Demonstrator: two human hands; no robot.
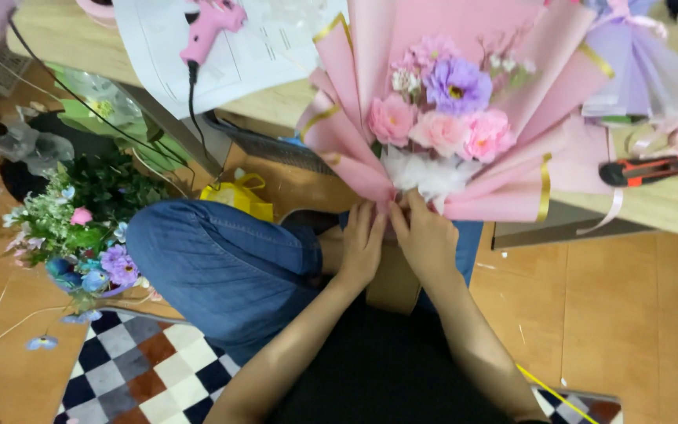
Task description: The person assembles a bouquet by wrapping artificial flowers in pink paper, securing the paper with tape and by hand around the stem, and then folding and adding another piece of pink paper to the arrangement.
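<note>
Hands, left hand (360,245) and right hand (425,238), pinch the gathered base of a pleated pink-paper bouquet (449,118).

Bouquet (449,126) lay on its side, head fanned out away from both hands, w/ its narrow gathered neck right at the fingertips. Pink wrap paper, gold-edged folds, spread like a fan above the left hand (362,247) & right hand (425,239). Inside: pink roses, one purple bloom, small pale flowers, white tissue puffed just beyond the fingers. Both hands pressed together around the neck.
</note>
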